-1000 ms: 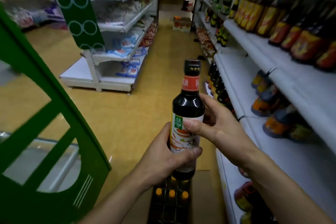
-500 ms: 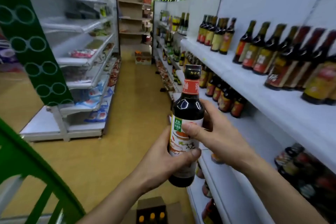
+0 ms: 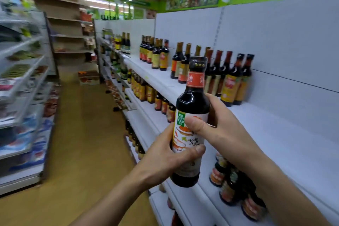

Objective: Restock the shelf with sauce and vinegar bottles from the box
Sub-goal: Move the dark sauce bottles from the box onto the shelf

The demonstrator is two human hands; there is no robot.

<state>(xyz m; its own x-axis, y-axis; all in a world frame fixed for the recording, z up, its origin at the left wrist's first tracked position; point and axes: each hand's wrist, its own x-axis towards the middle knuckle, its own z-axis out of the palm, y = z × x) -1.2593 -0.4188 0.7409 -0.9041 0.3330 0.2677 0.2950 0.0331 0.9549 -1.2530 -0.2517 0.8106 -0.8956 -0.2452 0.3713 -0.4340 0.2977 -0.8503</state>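
Note:
I hold a dark sauce bottle (image 3: 192, 108) upright in front of me, with a white picture label, an orange neck band and a black cap. My left hand (image 3: 165, 159) grips its lower body, thumb across the label. My right hand (image 3: 222, 130) grips it from the right, thumb on the upper label. It is level with the white top shelf (image 3: 275, 134) on my right. A row of similar dark bottles (image 3: 233, 79) stands at the back of that shelf. The box is out of view.
Lower shelves (image 3: 192, 200) on the right carry more bottles (image 3: 233, 187). The yellow-floored aisle (image 3: 88, 134) runs ahead, with a carton (image 3: 89, 78) at its far end. Stocked white racks (image 3: 20, 97) line the left side.
My view has swung up from the floor and box to the top shelf. The bottle has risen with it, still gripped by both hands the same way.

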